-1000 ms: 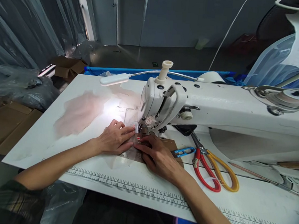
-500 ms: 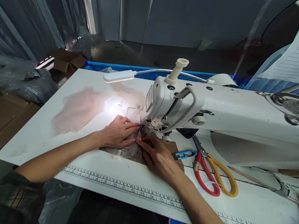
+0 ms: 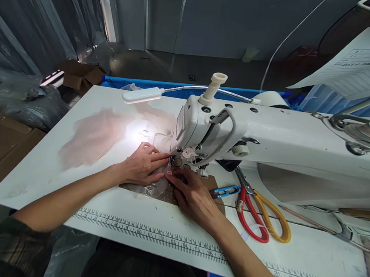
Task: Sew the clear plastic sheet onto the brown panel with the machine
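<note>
My left hand [image 3: 142,165] lies flat on sheer pale fabric [image 3: 155,190], fingers stretched toward the needle area of a white sewing machine [image 3: 281,133]. Just right of it, my right hand [image 3: 195,195] pinches the fabric's edge with thumb and forefinger, close to the presser foot. A small pinkish tag [image 3: 169,172] shows by those fingertips. More of the thin pink fabric [image 3: 92,137] spreads over the table to the left and behind. The needle and the stitching are too small to make out.
Blue thread snips [image 3: 227,191] and scissors [image 3: 244,211] with red and yellow handles lie right of my right hand. A lamp [image 3: 143,95] lights the fabric. A ruler strip [image 3: 152,234] runs along the table's front edge. Cardboard boxes [image 3: 8,146] stand at left.
The whole view has shifted slightly, so most things sit a little further left. The paper at upper right has swung into a different position. Both hands keep nearly the same place at the machine.
</note>
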Motion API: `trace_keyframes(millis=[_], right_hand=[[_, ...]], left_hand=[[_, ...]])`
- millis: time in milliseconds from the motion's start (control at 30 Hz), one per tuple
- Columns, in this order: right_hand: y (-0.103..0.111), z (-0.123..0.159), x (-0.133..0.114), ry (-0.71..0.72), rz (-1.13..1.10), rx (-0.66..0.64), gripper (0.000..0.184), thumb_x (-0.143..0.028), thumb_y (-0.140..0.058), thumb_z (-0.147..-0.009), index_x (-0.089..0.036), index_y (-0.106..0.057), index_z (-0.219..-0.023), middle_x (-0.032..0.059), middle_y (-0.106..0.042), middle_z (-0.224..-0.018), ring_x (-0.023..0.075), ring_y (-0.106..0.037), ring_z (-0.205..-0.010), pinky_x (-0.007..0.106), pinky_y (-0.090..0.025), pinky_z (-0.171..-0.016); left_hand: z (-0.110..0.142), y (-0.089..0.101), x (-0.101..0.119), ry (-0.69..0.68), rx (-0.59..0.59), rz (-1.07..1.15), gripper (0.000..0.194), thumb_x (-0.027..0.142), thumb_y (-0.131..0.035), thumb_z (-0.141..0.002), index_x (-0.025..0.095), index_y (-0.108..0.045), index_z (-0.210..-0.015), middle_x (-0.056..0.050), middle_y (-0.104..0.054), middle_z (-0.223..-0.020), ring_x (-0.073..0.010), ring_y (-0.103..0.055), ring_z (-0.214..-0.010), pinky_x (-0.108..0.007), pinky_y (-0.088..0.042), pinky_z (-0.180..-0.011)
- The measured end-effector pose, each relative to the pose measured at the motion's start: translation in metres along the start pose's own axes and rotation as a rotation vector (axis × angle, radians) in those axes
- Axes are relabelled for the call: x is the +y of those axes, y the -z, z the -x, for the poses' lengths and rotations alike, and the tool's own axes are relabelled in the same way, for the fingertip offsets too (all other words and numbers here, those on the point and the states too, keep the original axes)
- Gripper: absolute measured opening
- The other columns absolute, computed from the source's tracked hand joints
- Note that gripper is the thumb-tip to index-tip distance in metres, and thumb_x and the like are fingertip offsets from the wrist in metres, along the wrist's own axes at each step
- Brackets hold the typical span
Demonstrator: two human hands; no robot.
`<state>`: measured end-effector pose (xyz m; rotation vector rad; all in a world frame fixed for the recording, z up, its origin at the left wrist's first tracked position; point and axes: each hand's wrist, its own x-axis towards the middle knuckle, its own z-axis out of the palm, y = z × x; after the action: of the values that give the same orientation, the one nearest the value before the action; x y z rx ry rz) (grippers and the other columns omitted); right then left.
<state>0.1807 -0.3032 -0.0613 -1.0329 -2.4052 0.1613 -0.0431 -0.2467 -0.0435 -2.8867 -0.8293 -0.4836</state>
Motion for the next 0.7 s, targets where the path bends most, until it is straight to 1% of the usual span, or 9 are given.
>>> trace_keyframes(millis=[133,300,433,567,700], right_hand=[[-0.0003,0.0007,-0.0002,-0.007,-0.003,0.000,0.037,-0.010,-0.045,-0.087,-0.016,-0.062,-0.119,0.0166,-0.057,-0.108,0.0261,-0.059,-0.094,0.044,-0.056,-0.077],[-0.0003,0.0010,-0.0002,0.001,0.017,0.015,0.037,-0.011,-0.044,-0.088,-0.018,-0.062,-0.120,0.0152,-0.057,-0.109,0.0257,-0.058,-0.096,0.043,-0.056,-0.079],[-0.0013,0.0008,0.0000,0.003,0.008,0.024,0.036,-0.011,-0.045,-0.088,-0.018,-0.063,-0.118,0.0153,-0.058,-0.108,0.0247,-0.058,-0.093,0.043,-0.056,-0.077],[-0.0020,0.0009,0.0002,-0.016,-0.013,0.010,0.037,-0.010,-0.046,-0.085,-0.017,-0.063,-0.118,0.0151,-0.057,-0.109,0.0257,-0.057,-0.095,0.044,-0.056,-0.080],[-0.0018,0.0012,0.0002,-0.024,-0.030,0.011,0.038,-0.010,-0.047,-0.085,-0.017,-0.063,-0.118,0.0149,-0.056,-0.108,0.0252,-0.057,-0.093,0.043,-0.056,-0.078]], left_hand=[[0.0004,-0.0003,-0.0005,-0.001,0.007,0.004,0.041,0.039,-0.041,-0.094,0.012,-0.060,-0.119,-0.012,-0.059,-0.129,-0.0271,-0.053,-0.097,-0.049,-0.036,-0.087],[0.0009,-0.0016,-0.0020,-0.014,0.028,0.010,0.041,0.039,-0.043,-0.093,0.013,-0.060,-0.120,-0.011,-0.058,-0.130,-0.0260,-0.054,-0.096,-0.049,-0.036,-0.089],[0.0009,-0.0006,-0.0013,-0.016,0.026,0.005,0.041,0.039,-0.043,-0.093,0.014,-0.061,-0.120,-0.010,-0.058,-0.130,-0.0259,-0.054,-0.096,-0.048,-0.035,-0.090],[0.0006,0.0002,0.0002,-0.012,0.027,-0.006,0.041,0.038,-0.042,-0.093,0.013,-0.061,-0.120,-0.010,-0.059,-0.130,-0.0259,-0.054,-0.095,-0.048,-0.035,-0.090],[0.0005,-0.0013,0.0008,-0.013,0.019,-0.019,0.041,0.040,-0.042,-0.094,0.014,-0.061,-0.120,-0.010,-0.058,-0.131,-0.0261,-0.054,-0.096,-0.048,-0.034,-0.090]])
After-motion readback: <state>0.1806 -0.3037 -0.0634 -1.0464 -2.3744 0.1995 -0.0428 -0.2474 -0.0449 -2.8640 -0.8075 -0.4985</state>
